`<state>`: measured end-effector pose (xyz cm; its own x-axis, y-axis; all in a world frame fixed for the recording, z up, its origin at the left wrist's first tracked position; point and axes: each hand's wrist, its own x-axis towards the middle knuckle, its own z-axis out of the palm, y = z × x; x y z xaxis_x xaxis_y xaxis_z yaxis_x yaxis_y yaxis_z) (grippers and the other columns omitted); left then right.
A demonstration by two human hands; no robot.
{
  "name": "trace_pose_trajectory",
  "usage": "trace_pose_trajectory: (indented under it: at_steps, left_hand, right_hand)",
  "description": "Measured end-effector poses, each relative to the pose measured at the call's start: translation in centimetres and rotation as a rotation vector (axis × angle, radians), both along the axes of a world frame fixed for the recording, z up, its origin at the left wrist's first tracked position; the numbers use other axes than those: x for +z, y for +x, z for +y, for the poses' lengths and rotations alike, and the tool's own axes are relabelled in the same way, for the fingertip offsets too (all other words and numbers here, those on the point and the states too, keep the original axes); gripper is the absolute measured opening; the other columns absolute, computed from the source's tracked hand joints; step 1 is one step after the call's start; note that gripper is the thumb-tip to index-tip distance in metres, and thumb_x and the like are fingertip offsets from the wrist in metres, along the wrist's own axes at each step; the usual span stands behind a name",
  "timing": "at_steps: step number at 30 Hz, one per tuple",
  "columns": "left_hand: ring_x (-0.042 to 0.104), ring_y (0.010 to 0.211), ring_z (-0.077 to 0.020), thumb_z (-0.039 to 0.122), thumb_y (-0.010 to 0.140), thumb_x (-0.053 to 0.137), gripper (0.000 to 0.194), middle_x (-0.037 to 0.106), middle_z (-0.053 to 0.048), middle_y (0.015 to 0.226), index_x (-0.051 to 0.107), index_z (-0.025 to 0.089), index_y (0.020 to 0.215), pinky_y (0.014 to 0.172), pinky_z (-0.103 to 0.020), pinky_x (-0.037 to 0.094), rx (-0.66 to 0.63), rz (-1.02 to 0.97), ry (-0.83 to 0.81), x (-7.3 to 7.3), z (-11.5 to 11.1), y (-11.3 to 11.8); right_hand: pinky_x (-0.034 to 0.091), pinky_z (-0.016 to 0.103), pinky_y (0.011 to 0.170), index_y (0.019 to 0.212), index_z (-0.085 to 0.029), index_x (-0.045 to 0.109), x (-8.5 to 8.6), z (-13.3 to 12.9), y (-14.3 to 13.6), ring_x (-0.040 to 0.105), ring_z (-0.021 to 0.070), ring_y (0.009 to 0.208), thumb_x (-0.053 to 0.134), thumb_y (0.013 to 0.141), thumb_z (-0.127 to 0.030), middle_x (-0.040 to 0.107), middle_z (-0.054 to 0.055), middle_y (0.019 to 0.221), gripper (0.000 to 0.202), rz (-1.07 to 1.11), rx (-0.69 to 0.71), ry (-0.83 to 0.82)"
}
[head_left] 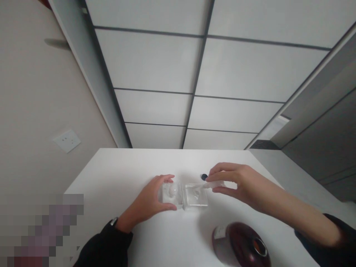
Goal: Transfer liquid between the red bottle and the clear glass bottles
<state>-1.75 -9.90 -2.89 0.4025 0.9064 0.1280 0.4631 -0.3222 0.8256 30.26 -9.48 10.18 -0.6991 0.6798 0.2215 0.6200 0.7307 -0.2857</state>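
My left hand (155, 196) is curved around the left half of a clear plastic box, its thumb and fingers at the front and back edges. A pale round ball (172, 189) sits in that left half. The right half of the clear box (196, 204) lies flat beside it, with something clear and blurred in its middle. My right hand (230, 180) pinches a small translucent bottle (218, 184), tilted so its narrow tip points left over the right half. Near those fingertips a small black cap (204, 177) lies on the table.
All this lies on a white table (119, 167). A dark red rounded device (244, 244) with a round opening stands at the front right edge. Behind the table rise white panels with dark seams (155, 107). A wall socket (67, 140) is at left.
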Motion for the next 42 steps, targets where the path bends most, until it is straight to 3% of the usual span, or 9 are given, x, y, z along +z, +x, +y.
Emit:
trace_pose_trajectory:
  at_steps: [9, 18, 21, 24, 27, 31, 34, 37, 42]
  left_hand:
    - [0.067, 0.130, -0.0365, 0.037, 0.075, 0.095, 0.070, 0.073, -0.012, 0.138, 0.064, 0.027, 0.137, 0.116, -0.056, 0.050, -0.002, 0.022, 0.008, 0.1, -0.2, 0.5]
    - [0.066, 0.131, -0.0345, 0.034, 0.079, 0.091, 0.066, 0.071, -0.010, 0.140, 0.062, 0.026, 0.137, 0.116, -0.055, 0.050, -0.017, 0.070, -0.010, 0.7, -0.5, 0.9]
    - [0.067, 0.130, -0.0338, 0.036, 0.083, 0.088, 0.061, 0.071, -0.009, 0.139, 0.062, 0.026, 0.137, 0.115, -0.054, 0.052, -0.020, 0.073, 0.003, 0.7, -0.5, 0.9]
    - [0.066, 0.132, -0.0343, 0.035, 0.085, 0.085, 0.058, 0.071, -0.009, 0.141, 0.062, 0.025, 0.137, 0.117, -0.055, 0.051, -0.017, 0.072, 0.017, 0.6, -0.5, 0.8]
    - [0.062, 0.138, -0.0366, 0.038, 0.083, 0.088, 0.066, 0.067, -0.012, 0.147, 0.061, 0.026, 0.141, 0.121, -0.059, 0.047, -0.014, 0.044, 0.031, 0.3, -0.6, 0.8]
    - [0.061, 0.140, -0.0377, 0.041, 0.078, 0.093, 0.086, 0.064, -0.014, 0.152, 0.052, 0.027, 0.152, 0.123, -0.058, 0.046, 0.008, -0.013, 0.041, -0.2, -0.8, 1.2]
    - [0.063, 0.137, -0.0354, 0.038, 0.076, 0.095, 0.098, 0.063, -0.015, 0.152, 0.043, 0.027, 0.159, 0.123, -0.057, 0.044, 0.017, -0.044, 0.038, -0.5, -0.8, 1.8]
    - [0.062, 0.137, -0.0345, 0.033, 0.077, 0.093, 0.099, 0.064, -0.015, 0.150, 0.039, 0.026, 0.159, 0.123, -0.056, 0.042, 0.029, -0.050, 0.022, -0.6, -0.6, 2.1]
    - [0.059, 0.141, -0.0352, 0.030, 0.078, 0.089, 0.094, 0.064, -0.016, 0.147, 0.040, 0.025, 0.158, 0.125, -0.057, 0.037, 0.033, -0.036, -0.018, -0.7, -0.5, 2.2]
  right_hand:
    - [0.059, 0.027, 0.078, 0.102, -0.026, 0.082, 0.6, 1.6, -1.1, 0.079, 0.0183, 0.087, 0.085, 0.087, -0.003, 0.081, 0.000, 0.105, 0.027, -0.098, 0.114, -0.077]
    - [0.061, 0.041, 0.088, 0.123, -0.024, 0.075, -3.6, 1.6, -4.1, 0.078, 0.0283, 0.099, 0.081, 0.088, 0.002, 0.080, 0.006, 0.112, 0.044, -0.263, 0.075, -0.333]
    - [0.060, 0.044, 0.105, 0.142, -0.027, 0.068, -3.8, 1.5, -2.6, 0.075, 0.0297, 0.119, 0.085, 0.087, -0.003, 0.076, 0.007, 0.136, 0.062, -0.121, 0.085, -0.352]
    - [0.050, 0.043, 0.121, 0.155, -0.039, 0.056, -4.1, -0.3, 1.1, 0.063, 0.0286, 0.142, 0.086, 0.093, -0.027, 0.065, 0.003, 0.156, 0.070, 0.182, -0.016, -0.286]
    - [0.056, 0.039, 0.115, 0.147, -0.045, 0.064, -7.3, -4.9, 5.1, 0.068, 0.0278, 0.136, 0.065, 0.106, -0.058, 0.072, 0.002, 0.146, 0.043, 0.503, -0.266, -0.244]
    - [0.054, 0.058, 0.117, 0.160, -0.037, 0.053, -16.1, -13.2, 7.0, 0.060, 0.0470, 0.143, 0.059, 0.082, -0.095, 0.062, 0.015, 0.157, 0.097, 0.874, -0.417, -0.368]
    - [0.044, 0.064, 0.124, 0.170, -0.033, 0.034, -21.3, -17.1, 4.9, 0.046, 0.0503, 0.153, 0.078, 0.069, -0.092, 0.045, 0.018, 0.171, 0.125, 0.883, -0.536, -0.467]
    - [0.048, 0.063, 0.120, 0.166, -0.031, 0.037, -22.3, -16.9, 2.1, 0.055, 0.0439, 0.148, 0.082, 0.085, -0.069, 0.049, 0.019, 0.166, 0.101, 0.923, -0.716, -0.453]
    - [0.058, 0.062, 0.107, 0.150, -0.020, 0.052, -19.0, -11.9, 1.8, 0.061, 0.0459, 0.138, 0.090, 0.075, -0.061, 0.062, 0.023, 0.150, 0.093, 0.882, -0.630, -0.567]
